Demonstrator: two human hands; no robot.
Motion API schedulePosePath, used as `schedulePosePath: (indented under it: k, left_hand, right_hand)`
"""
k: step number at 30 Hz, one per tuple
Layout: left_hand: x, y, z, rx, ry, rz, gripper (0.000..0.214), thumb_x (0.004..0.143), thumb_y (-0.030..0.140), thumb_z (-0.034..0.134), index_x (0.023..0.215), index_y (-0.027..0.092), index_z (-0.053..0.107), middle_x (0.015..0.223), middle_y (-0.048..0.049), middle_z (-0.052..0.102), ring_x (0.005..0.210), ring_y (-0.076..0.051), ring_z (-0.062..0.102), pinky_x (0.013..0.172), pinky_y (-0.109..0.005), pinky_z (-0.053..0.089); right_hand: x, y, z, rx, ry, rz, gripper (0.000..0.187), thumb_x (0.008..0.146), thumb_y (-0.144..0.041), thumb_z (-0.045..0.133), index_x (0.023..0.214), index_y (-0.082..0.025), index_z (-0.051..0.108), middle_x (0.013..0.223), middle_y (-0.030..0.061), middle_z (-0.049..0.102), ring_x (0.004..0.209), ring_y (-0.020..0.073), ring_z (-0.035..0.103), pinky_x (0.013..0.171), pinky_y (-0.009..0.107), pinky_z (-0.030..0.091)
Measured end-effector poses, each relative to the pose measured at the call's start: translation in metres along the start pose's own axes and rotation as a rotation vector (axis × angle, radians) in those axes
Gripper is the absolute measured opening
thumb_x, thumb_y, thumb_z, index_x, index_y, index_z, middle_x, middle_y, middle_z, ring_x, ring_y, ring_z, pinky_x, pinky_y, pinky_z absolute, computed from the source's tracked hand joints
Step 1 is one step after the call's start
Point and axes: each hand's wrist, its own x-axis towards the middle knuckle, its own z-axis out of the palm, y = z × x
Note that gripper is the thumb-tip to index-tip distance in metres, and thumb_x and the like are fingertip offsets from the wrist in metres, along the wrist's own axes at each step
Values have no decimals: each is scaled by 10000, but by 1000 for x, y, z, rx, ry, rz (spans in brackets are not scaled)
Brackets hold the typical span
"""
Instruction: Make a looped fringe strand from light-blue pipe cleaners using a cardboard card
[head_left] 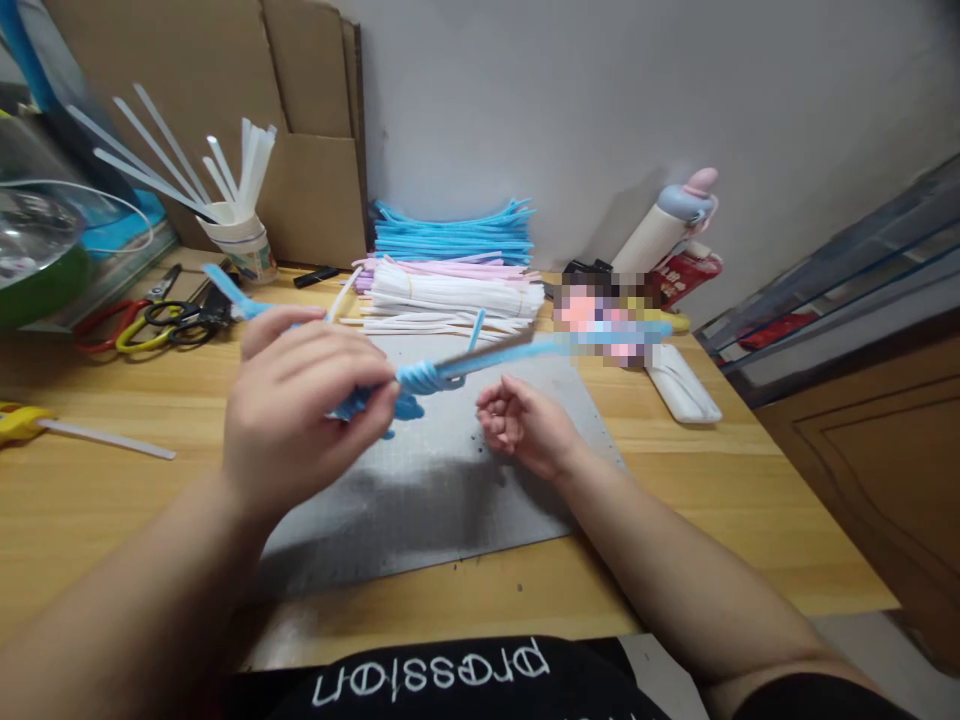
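Observation:
My left hand (307,400) pinches a bundle of blue pipe cleaners (421,378), raised above a grey cutting mat (420,510). One stem is wound in tight coils just past my fingertips. A long blue length stretches right from the coils, and a short end sticks up beside them. More blue stem shows behind the hand at the left, and fuzzy blue loops hang under the fingers; my hand hides the rest. My right hand (517,425) hovers over the mat, below the long length and apart from it. Its fingers are loosely curled, with nothing visible in them.
Bundles of blue pipe cleaners (454,235) and white pipe cleaners (454,295) lie by the wall. At left are a cup of white sticks (240,245), scissors (142,320) and a yellow glue gun (22,422). A bottle (656,235) and a white case (682,385) stand right.

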Motion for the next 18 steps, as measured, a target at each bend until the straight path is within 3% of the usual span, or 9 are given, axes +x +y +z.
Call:
schedulePosePath:
  k: [2, 4, 7, 11, 14, 18]
  left_hand:
    - [-16, 5, 5, 27, -82, 117, 74, 790, 312, 627, 776, 310, 700, 822, 37, 727, 887, -220, 665, 1008, -474, 377]
    - [-37, 5, 14, 45, -137, 106, 234, 882, 186, 514, 893, 324, 703, 961, 33, 736, 998, -208, 656, 988, -439, 406]
    - [-68, -6, 28, 177, -196, 273, 358, 895, 48, 461, 1009, 310, 678, 1070, 23, 718, 1093, -192, 622, 986, -382, 412]
    - [-91, -17, 39, 328, -303, 449, 368, 876, 36, 438, 1095, 241, 652, 1152, -45, 684, 1036, -244, 644, 870, -392, 467]
    - [-89, -7, 39, 400, -435, 370, 323, 850, 81, 434, 1079, 142, 653, 1153, -133, 669, 986, -291, 646, 827, -446, 490]
    - [-66, 18, 38, 357, -500, 108, 212, 843, 164, 458, 922, 152, 654, 1031, -117, 686, 906, -276, 640, 788, -445, 505]
  right_hand:
    - [10, 0, -6, 106, -109, 117, 390, 866, -499, 418, 809, -164, 610, 696, 60, 656, 519, 147, 584, 419, 241, 408]
    - [15, 2, -10, 172, -157, 116, 425, 887, -505, 402, 856, -157, 643, 819, 83, 700, 683, 167, 657, 599, 284, 510]
    - [15, 5, -12, 179, -208, 81, 444, 892, -512, 404, 968, -159, 663, 955, 92, 711, 859, 176, 673, 784, 315, 513]
    - [12, 9, -9, 24, -230, -8, 321, 812, -365, 532, 1041, -177, 653, 1083, 101, 689, 990, 202, 649, 879, 360, 486]
    - [13, 14, -8, -118, -228, -109, 406, 635, -127, 544, 1020, -199, 651, 1091, 66, 690, 1084, 201, 610, 977, 378, 431]
    - [17, 22, -6, -237, -184, -265, 537, 518, -51, 426, 991, -208, 627, 1063, 46, 690, 1067, 185, 612, 1011, 399, 400]
